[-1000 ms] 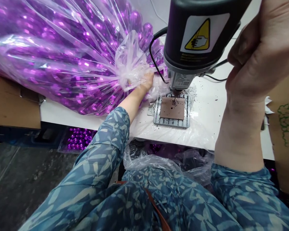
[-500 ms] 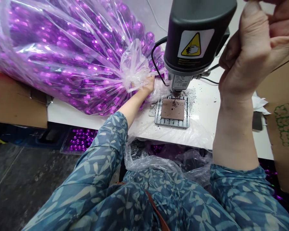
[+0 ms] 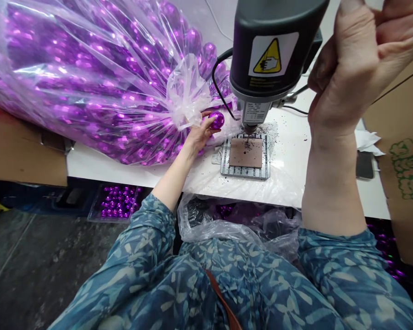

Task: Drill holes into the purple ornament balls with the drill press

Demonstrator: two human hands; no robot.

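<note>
My left hand (image 3: 201,133) is closed on a shiny purple faceted ball (image 3: 216,120), just in front of the knotted neck of a clear plastic bag (image 3: 187,98) filled with such balls. To its right stands a black drill press (image 3: 275,55) with a yellow hand-warning label. Under its chuck (image 3: 250,128), a brown square board (image 3: 246,153) with a small dark hole lies on the slotted metal base (image 3: 244,173). My right hand (image 3: 354,59), raised beside the drill head, is closed around the end of the metal feed lever (image 3: 298,95); its grip is partly hidden.
Dark shavings lie around the base on the white table (image 3: 289,151). An open plastic bag (image 3: 223,229) hangs at the front edge. A tray of purple pieces (image 3: 119,201) sits lower left. Cardboard boxes (image 3: 24,151) flank both sides; a phone (image 3: 365,165) lies at right.
My left hand has come out from beside the bag's neck, towards me, with a purple ball now showing in its fingers. My right hand stays at the lever. The view has shifted slightly.
</note>
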